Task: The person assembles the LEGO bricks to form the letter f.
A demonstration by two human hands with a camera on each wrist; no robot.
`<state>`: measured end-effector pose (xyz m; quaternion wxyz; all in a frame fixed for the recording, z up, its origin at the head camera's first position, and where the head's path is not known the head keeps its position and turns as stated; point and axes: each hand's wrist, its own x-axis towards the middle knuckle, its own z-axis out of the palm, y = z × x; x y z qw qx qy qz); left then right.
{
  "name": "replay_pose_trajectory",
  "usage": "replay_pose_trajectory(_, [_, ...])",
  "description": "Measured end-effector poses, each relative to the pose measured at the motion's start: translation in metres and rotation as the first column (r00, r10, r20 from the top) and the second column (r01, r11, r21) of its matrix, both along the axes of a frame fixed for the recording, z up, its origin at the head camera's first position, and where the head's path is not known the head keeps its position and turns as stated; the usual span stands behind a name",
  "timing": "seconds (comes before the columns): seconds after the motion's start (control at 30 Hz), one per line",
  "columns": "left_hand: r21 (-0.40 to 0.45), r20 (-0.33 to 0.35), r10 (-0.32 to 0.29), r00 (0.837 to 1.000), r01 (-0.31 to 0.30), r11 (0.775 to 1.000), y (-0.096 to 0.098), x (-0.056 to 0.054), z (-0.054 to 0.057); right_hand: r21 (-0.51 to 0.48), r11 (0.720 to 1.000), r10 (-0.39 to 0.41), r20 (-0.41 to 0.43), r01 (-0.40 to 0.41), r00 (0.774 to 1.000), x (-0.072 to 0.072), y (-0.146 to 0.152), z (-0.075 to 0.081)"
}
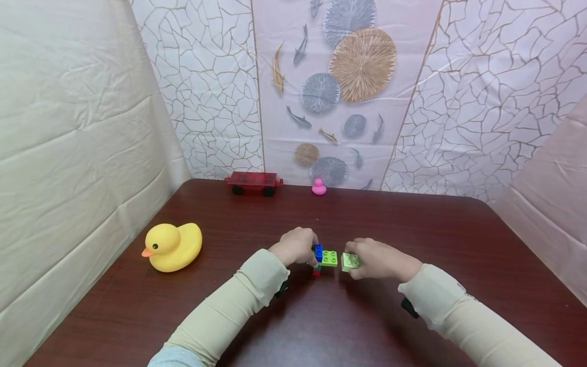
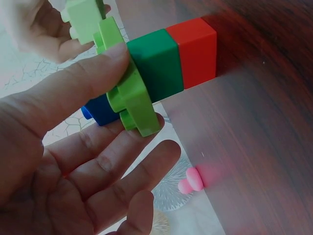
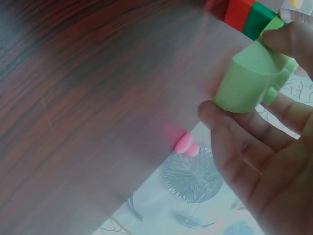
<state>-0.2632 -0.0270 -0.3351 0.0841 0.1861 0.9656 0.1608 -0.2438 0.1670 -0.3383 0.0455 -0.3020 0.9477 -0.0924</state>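
Observation:
My left hand grips a short stack of toy building bricks. At its bottom is a red brick, then a dark green brick, a flat lime green brick that juts out to the side, and a blue brick on top. The thumb presses on the lime piece in the left wrist view. Just to the right, my right hand pinches a pale green brick with a curved side and studs. A small gap separates it from the lime brick in the head view.
A yellow rubber duck sits on the left of the dark wooden table. Along the back edge stand a red toy wagon with black wheels and a small pink duck. Patterned cloth hangs behind the table.

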Motion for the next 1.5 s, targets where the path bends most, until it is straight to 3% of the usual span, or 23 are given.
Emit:
replay_pose_trajectory(0.2, [0.008, -0.004, -0.002, 1.0, 0.002, 1.0, 0.0, -0.001, -0.001, -0.041, 0.999, -0.005, -0.009, 0.005, 1.0, -0.001, -0.006, 0.0])
replay_pose_trajectory(0.53, [0.013, -0.004, -0.003, 1.0, 0.003, 1.0, 0.0, -0.002, -0.002, -0.096, 0.993, 0.062, -0.09, -0.07, 0.994, -0.002, -0.013, 0.004])
replay_pose_trajectory(0.93, [0.007, -0.007, -0.013, 1.0, 0.013, 1.0, -0.001, -0.004, -0.003, -0.112, 0.989, 0.083, -0.132, -0.098, 0.988, -0.005, -0.028, 0.009])
replay_pose_trajectory(1.17, [-0.015, -0.042, -0.029, 0.999, 0.029, 0.999, 0.0, -0.004, -0.003, -0.126, 0.981, 0.122, -0.175, -0.145, 0.977, -0.008, -0.032, 0.01])
replay_pose_trajectory(1.5, [-0.021, -0.036, -0.031, 0.999, 0.031, 0.999, 0.0, -0.002, -0.001, -0.116, 0.979, 0.147, -0.178, -0.169, 0.973, -0.014, -0.036, 0.01])
